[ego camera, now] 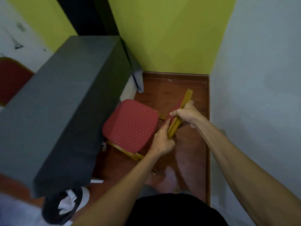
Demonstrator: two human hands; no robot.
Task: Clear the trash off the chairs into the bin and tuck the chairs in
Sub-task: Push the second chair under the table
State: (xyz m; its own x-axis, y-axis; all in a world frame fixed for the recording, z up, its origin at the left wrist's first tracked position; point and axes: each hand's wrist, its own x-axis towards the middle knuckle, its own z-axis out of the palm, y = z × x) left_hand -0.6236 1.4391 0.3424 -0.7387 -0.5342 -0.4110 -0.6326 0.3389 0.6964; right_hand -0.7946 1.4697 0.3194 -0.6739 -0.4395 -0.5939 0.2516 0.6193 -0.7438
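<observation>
A red dotted chair (132, 124) with a gold frame stands at the end of the grey-clothed table (61, 101), its seat bare and partly under the table edge. I see the top rail of its backrest (180, 111) edge-on from above. My right hand (185, 114) is closed around that rail at its middle. Lower on the same rail, my left hand (161, 141) grips the near end. A black-lined bin (65, 204) with white crumpled paper inside sits on the floor at the lower left, below the table corner.
A second red chair (11, 79) shows at the far left behind the table. A white wall (260, 95) runs close along the right and a green wall (171, 38) closes the far end. The strip of brown floor (187, 160) between them is narrow.
</observation>
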